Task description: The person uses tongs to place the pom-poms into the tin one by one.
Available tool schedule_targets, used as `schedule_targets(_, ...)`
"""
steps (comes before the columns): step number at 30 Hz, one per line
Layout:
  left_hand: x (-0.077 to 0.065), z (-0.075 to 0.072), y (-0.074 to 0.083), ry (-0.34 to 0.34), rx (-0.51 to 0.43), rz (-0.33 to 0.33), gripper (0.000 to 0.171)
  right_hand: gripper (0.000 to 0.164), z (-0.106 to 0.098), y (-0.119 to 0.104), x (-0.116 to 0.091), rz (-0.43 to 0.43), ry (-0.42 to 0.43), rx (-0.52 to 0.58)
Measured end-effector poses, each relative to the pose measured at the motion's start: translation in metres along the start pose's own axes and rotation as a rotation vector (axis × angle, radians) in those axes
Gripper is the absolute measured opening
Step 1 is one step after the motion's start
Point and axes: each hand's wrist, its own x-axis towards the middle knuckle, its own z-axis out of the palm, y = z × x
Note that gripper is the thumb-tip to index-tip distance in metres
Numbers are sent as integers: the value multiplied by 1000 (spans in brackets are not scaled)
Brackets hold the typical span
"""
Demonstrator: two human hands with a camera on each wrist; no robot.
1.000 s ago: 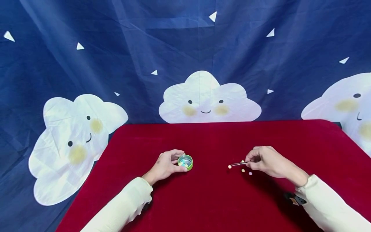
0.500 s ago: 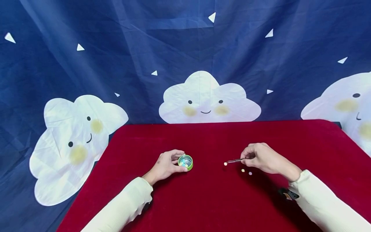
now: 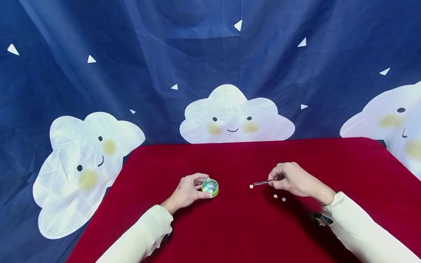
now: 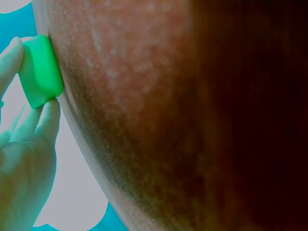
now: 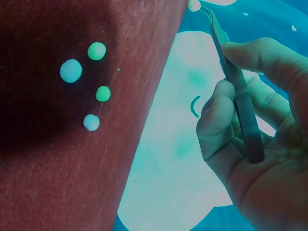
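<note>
My left hand (image 3: 189, 190) grips a small green round tin (image 3: 215, 194) on the red cloth, thumb on the near side and fingers on the far side. Inside the tin lie small pale balls (image 3: 211, 191). In the left wrist view only its green outer wall (image 4: 43, 72) shows between thumb and fingers. My right hand (image 3: 291, 179) pinches bent-tip metal tweezers (image 5: 243, 108). Their tips hold a small pale yellow ball (image 3: 251, 186) above the cloth, to the right of the tin.
Loose on the red table cloth (image 3: 230, 226) lie a yellow ball (image 3: 275, 196) and a pale purple ball (image 3: 284, 199) below my right hand. Several balls show there in the right wrist view. A blue curtain (image 3: 210, 54) with clouds hangs behind the table.
My right hand has moved left with the tweezers and the ball toward the tin. The left hand and tin have stayed in place, while the head view has tilted slightly.
</note>
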Motion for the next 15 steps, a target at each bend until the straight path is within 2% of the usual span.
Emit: schedule_targets(15, -3, 0, 1, -5, -2, 17, 61, 11, 1, -6, 2, -6, 0, 14)
